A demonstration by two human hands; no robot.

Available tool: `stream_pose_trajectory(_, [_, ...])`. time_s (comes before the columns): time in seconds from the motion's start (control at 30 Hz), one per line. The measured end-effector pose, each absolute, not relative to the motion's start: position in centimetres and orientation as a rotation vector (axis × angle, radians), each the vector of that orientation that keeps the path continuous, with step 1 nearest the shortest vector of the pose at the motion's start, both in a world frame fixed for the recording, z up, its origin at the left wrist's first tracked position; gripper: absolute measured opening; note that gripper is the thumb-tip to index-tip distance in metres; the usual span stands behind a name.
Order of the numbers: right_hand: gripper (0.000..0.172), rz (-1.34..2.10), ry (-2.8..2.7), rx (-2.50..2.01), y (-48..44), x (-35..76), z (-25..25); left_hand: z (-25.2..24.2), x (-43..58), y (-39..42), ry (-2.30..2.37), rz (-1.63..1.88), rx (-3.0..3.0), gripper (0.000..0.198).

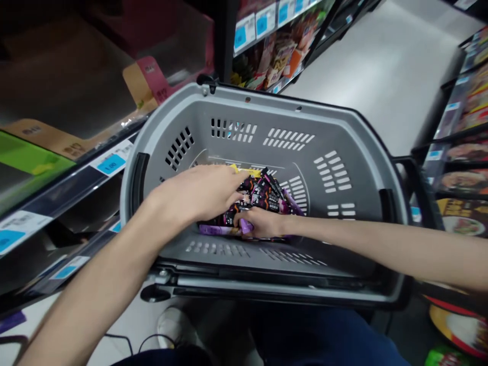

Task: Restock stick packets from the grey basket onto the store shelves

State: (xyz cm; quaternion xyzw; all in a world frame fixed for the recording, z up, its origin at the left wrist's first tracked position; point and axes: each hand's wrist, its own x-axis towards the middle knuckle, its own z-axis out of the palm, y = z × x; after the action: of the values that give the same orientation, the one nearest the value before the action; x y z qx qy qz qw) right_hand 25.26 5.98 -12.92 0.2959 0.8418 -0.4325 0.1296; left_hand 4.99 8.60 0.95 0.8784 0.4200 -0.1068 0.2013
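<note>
Reaching into gray shopping basket, right hand curled around purple-edged packet, left hand half-bent over black packets, grip unclear.

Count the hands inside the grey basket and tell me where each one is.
2. The left hand is over the left part of the dark packets; the right hand is at their near side. No other hand shows, and none seems hidden.

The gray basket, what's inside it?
Inside the gray basket are shiny dark packets with purple and orange bits, plus something yellow. The left hand and right hand cover part of the pile, so what's underneath them can't be seen.
</note>
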Motion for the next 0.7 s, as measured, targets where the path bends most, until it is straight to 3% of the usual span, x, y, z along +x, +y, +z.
stream_pose_trajectory(0.23, [0.020,-1.283,2.593,0.942,8.2,24.3,-9.6,0.6,5.5,9.1,1.126,-0.277,2.490,0.028])
stream_pose_trajectory(0.37, [0.022,-1.842,2.591,1.343,9.8,23.8,-7.8,1.1,4.1,11.0,1.405,0.012,2.483,0.040])
stream_pose_trajectory(0.5, [0.034,-2.541,2.130,1.752,9.8,23.3,-6.1,0.9,3.1,13.1,1.599,0.431,2.184,0.051])
stream_pose_trajectory(0.7, [0.037,-2.889,1.798,1.768,9.1,23.1,-4.5,0.5,2.9,13.9,1.302,0.642,1.745,0.067])
